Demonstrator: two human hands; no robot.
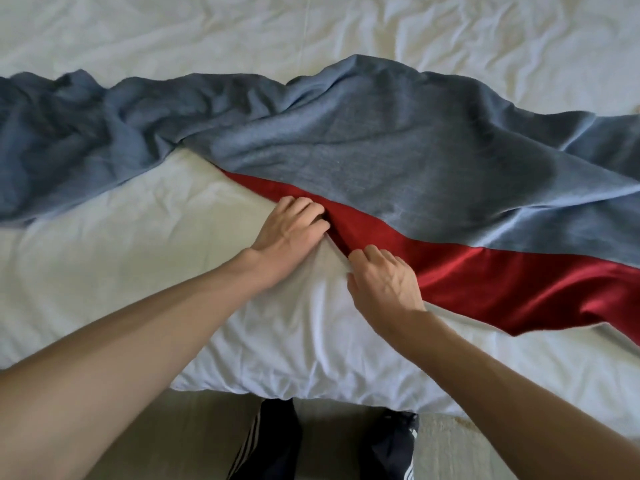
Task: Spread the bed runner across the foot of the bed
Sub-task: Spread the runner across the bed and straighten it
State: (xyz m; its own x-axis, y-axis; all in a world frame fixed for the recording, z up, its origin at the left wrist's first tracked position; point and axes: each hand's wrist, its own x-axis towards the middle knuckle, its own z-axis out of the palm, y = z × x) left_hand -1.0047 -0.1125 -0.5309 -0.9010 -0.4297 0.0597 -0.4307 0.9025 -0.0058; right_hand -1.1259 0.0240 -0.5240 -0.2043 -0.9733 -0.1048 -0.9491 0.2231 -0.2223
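Runner (381,150), blue with red band, rumpled across bed (121,271); left hand (291,230) and right hand (384,278) both curled, pinching its red edge.

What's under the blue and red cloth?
The white bedding shows all round the bed runner, so the runner lies on it. The left hand and the right hand grip its red edge. Anything directly beneath the cloth is covered.
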